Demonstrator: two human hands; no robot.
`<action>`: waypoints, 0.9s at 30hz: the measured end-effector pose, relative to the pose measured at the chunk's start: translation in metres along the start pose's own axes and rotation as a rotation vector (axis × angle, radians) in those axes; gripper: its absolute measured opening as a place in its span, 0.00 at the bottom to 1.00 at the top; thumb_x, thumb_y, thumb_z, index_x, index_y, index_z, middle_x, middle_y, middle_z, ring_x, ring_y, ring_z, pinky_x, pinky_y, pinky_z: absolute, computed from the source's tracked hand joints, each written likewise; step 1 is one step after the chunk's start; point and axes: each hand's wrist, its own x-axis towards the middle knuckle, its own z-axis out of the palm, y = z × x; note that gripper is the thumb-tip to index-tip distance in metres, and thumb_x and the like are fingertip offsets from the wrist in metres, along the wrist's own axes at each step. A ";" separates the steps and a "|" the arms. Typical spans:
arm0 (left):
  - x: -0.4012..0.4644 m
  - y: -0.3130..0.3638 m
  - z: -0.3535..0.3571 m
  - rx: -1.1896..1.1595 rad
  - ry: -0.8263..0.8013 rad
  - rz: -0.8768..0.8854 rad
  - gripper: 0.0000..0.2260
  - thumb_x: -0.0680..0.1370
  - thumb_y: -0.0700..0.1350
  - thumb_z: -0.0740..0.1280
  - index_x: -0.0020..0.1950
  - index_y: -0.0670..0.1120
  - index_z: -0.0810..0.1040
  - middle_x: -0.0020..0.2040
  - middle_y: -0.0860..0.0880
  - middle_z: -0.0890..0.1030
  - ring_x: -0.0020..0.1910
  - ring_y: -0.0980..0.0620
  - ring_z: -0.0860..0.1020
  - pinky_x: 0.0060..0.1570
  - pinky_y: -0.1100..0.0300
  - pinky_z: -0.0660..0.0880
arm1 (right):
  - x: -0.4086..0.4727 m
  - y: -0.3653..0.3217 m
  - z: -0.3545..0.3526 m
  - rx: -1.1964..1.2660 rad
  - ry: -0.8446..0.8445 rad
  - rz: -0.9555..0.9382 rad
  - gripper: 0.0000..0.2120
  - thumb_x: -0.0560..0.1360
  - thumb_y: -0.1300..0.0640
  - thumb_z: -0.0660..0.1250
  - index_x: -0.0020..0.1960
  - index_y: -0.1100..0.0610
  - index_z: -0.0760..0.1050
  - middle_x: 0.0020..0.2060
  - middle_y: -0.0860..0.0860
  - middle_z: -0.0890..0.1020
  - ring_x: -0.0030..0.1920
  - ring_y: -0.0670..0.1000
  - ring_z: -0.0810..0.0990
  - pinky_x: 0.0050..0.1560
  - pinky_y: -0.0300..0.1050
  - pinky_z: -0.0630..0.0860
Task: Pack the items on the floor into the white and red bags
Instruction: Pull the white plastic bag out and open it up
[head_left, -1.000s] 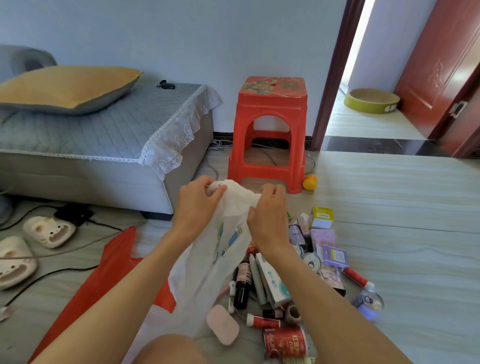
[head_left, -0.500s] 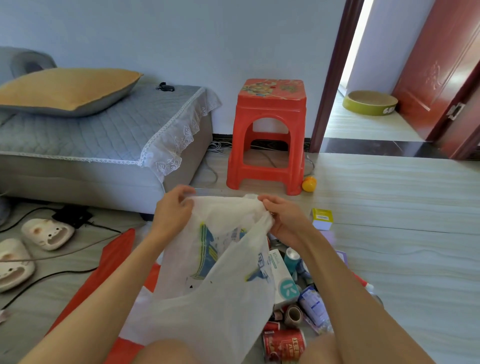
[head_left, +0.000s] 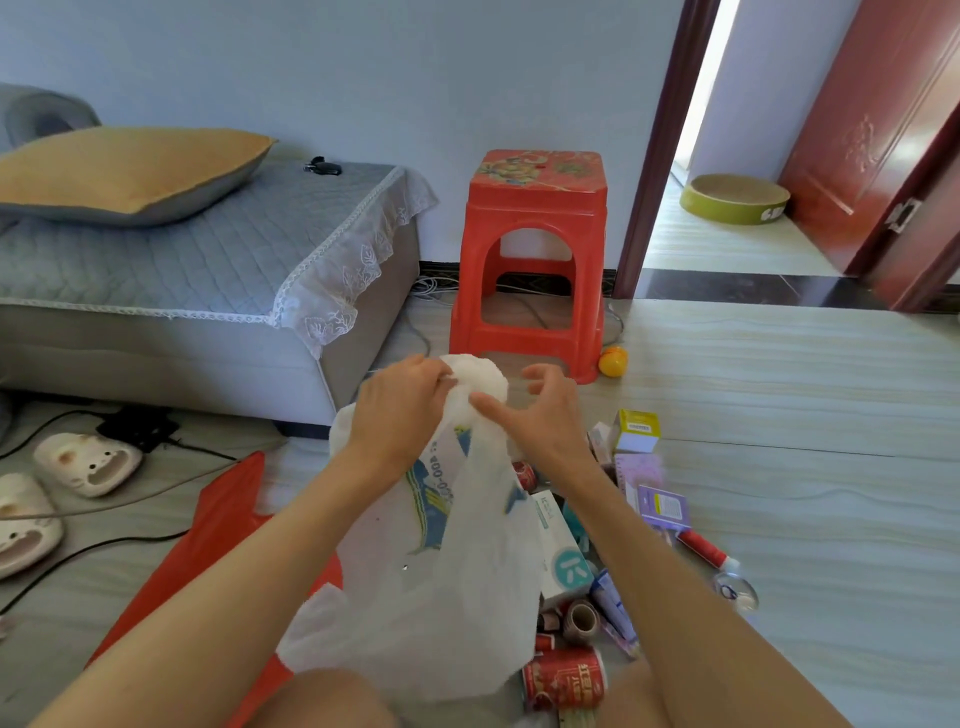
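Note:
I hold the white bag (head_left: 457, 587) up in front of me; it hangs down over my lap, printed in blue and green. My left hand (head_left: 397, 410) grips its bunched top edge. My right hand (head_left: 540, 410) pinches the same top just to the right, thumb against the fabric and fingers curled above. The red bag (head_left: 218, 540) lies flat on the floor under and left of the white one. Several items lie on the floor to the right: a red can (head_left: 563, 678), a white and teal box (head_left: 563, 556), a yellow and white box (head_left: 636, 430), a purple box (head_left: 662, 506).
A red plastic stool (head_left: 535, 249) stands ahead by the wall, with a small yellow ball (head_left: 613, 359) at its foot. A grey bed (head_left: 197, 291) lies to the left. Slippers (head_left: 85, 462) and black cables lie on the floor at left. An open doorway is at right.
The bag's mouth, spread wide between my hands half a second ago, is now gathered into a bunch. Both hands have come together at its top.

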 end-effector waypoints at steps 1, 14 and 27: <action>0.004 0.001 -0.002 0.039 0.007 -0.033 0.10 0.78 0.45 0.62 0.49 0.41 0.80 0.45 0.43 0.81 0.44 0.42 0.78 0.40 0.52 0.70 | -0.003 -0.003 0.003 -0.095 0.019 -0.039 0.31 0.66 0.45 0.73 0.62 0.56 0.65 0.56 0.52 0.67 0.58 0.51 0.67 0.60 0.48 0.68; -0.018 -0.062 -0.029 -0.450 -0.357 -0.436 0.07 0.78 0.42 0.63 0.44 0.44 0.81 0.40 0.47 0.80 0.42 0.46 0.76 0.43 0.59 0.71 | 0.016 0.018 -0.029 0.739 -0.300 0.306 0.06 0.73 0.63 0.65 0.49 0.63 0.76 0.43 0.59 0.79 0.43 0.56 0.78 0.44 0.48 0.76; -0.025 -0.034 -0.016 -0.495 -0.243 0.137 0.18 0.71 0.51 0.69 0.59 0.50 0.72 0.57 0.61 0.73 0.56 0.72 0.70 0.58 0.77 0.63 | 0.015 0.029 -0.034 0.727 -0.541 0.228 0.09 0.77 0.59 0.61 0.49 0.60 0.79 0.36 0.54 0.82 0.36 0.51 0.80 0.38 0.43 0.77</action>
